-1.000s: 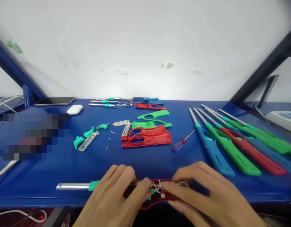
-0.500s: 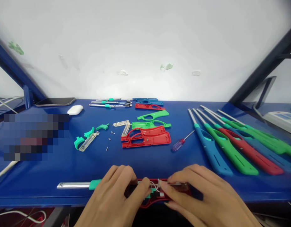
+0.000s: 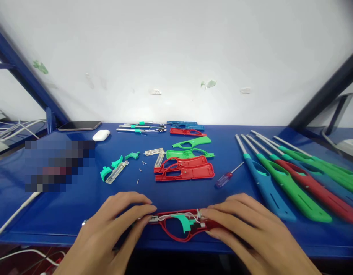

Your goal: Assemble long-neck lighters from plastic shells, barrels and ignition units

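An opened red gas lighter [image 3: 199, 230] lies across the front of the blue table, its inner side facing up. A teal trigger [image 3: 182, 220] and thin white wires [image 3: 171, 216] show inside the red shell. My left hand [image 3: 114, 225] is closed around the lighter's left end and covers most of the metal tube, whose tip peeks out beyond the hand. At the handle end, my right hand [image 3: 248, 225] grips the shell, thumb and fingertips close to where the wires end. The handle's contents are hidden under those fingers.
Behind my hands lie red half shells [image 3: 197, 172], green half shells [image 3: 200, 141], teal triggers [image 3: 106, 173], a clear fuel tank [image 3: 116, 174] and small screws [image 3: 137, 181]. A screwdriver [image 3: 223, 179] rests beside several assembled lighters [image 3: 288, 183]. Metal tubes [image 3: 132, 130], a phone [image 3: 79, 125] and a white case [image 3: 101, 135] sit farther back.
My left hand has moved left from the trigger area to the tube end, uncovering the trigger and finger loop. My right hand stays at the handle. The view has shifted slightly.
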`<state>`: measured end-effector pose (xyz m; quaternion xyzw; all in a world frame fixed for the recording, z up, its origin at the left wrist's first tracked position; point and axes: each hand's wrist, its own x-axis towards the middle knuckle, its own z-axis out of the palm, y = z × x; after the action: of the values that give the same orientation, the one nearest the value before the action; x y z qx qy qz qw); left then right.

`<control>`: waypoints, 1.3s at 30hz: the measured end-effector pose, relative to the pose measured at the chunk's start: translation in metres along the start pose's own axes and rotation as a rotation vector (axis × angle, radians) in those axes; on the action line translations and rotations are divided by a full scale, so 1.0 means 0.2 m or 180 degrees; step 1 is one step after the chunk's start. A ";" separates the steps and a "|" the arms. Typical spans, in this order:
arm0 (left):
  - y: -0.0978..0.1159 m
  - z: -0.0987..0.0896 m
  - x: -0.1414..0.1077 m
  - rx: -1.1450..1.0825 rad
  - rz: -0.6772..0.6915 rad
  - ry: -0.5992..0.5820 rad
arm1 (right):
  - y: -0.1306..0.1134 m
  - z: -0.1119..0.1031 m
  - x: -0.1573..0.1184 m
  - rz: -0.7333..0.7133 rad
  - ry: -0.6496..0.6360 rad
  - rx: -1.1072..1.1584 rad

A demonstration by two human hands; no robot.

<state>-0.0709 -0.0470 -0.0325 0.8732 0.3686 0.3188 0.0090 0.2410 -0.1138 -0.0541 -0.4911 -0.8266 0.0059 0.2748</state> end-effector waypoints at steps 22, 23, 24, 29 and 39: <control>0.03 0.01 0.01 -0.0448 -0.0076 -0.0142 | -0.01 -0.03 0.07 -0.0124 0.0225 0.0219; 0.03 0.01 0.01 -0.0419 -0.0066 -0.0170 | -0.01 -0.03 0.07 -0.0121 0.0240 0.0229; 0.03 0.01 0.01 -0.0396 -0.0050 -0.0182 | -0.01 -0.03 0.07 -0.0117 0.0258 0.0242; 0.04 0.03 0.01 -0.0356 0.0017 -0.0194 | -0.01 -0.03 0.07 -0.0072 0.0274 0.0260; 0.03 0.04 -0.03 -0.0360 0.0196 -0.0575 | -0.02 -0.02 0.06 -0.0045 0.0198 0.0189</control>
<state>-0.0653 -0.0536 -0.0410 0.9074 0.3207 0.2592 0.0817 0.2359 -0.1068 -0.0441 -0.4768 -0.8206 0.0133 0.3150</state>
